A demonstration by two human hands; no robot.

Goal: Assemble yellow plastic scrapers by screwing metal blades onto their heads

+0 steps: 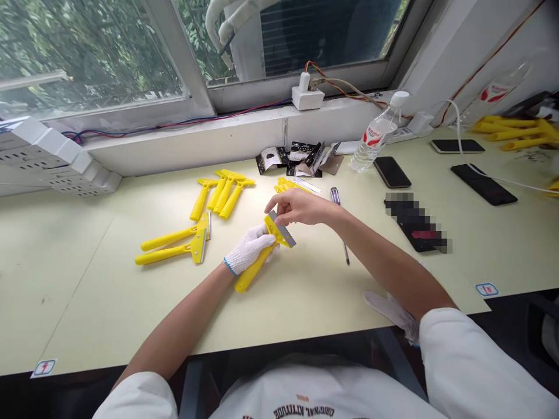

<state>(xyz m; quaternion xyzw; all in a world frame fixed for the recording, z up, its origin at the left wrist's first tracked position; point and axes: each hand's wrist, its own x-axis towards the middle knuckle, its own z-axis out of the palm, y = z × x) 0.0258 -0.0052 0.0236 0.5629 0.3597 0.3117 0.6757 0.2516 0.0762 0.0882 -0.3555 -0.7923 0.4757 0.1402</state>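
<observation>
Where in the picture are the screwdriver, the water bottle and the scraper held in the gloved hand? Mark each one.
Screwdriver (335, 196): head view, on its purple handle.
Water bottle (374, 137): head view, on its label.
Scraper (255, 268): head view, on its yellow handle.

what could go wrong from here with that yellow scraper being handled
The bare right hand is at the grey blade of the yellow scraper, so a slip might cut it. The screwdriver is partly hidden by the right forearm and could get knocked. The loose white glove lies at the front edge of the table and might fall off.
</observation>
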